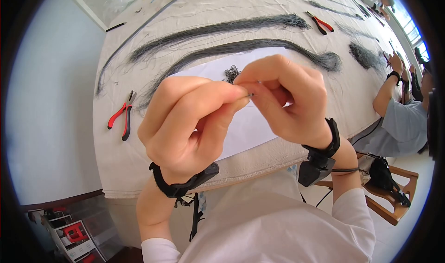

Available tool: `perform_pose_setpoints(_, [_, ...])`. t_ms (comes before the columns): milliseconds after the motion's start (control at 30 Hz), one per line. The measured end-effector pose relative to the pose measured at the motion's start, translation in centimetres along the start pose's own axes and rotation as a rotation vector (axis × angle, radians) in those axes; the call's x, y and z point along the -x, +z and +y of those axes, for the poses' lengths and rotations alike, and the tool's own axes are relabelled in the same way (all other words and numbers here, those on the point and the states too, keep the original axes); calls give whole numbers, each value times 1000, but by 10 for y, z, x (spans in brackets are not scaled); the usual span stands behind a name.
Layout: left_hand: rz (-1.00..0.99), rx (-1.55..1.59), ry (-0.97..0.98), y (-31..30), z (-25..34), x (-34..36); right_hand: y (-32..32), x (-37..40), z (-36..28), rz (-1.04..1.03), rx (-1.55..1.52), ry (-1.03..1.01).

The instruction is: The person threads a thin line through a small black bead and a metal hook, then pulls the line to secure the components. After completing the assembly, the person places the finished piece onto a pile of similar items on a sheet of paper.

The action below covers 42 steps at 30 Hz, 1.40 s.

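My left hand (185, 119) and my right hand (289, 96) meet above a white paper sheet (245, 133), each with thumb and forefinger pinched together. Between the fingertips a tiny dark piece (251, 94) shows at the tip of my left hand's pinch; its shape is too small to make out. What my right fingertips hold is mostly hidden. Just behind the hands, a small heap of dark curled wire pieces (231, 73) lies on the paper. Both wrists wear black straps with devices.
Long grey wire bundles (213, 28) lie across the cloth-covered table (111, 161). Red-and-black pliers (124, 117) rest at the left, and another pair (321, 22) at the back right. A co-worker (394, 119) sits at the right, near a wooden chair (394, 214).
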State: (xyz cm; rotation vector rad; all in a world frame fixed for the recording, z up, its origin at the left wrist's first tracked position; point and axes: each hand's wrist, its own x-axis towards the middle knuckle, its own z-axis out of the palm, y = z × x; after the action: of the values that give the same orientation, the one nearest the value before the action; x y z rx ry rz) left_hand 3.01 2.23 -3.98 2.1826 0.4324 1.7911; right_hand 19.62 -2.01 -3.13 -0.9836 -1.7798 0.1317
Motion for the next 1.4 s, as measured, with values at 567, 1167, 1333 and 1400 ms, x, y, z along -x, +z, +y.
perform_pose_setpoints(567, [-41,-64,28,-2,7,-3,-17,2,-31,68,378,-406])
perform_pose_setpoints(1167, [37,-40,38,-1,3,0,5,7,-11,16,-2,-135])
perform_pose_setpoints(1333, [-6,-82,42,-3,4,-2,-1,10,-18,64,163,-301])
perform_pose_setpoints(1400, [-15,-85,52,-3,4,-3,-10,7,-25,18,291,-367])
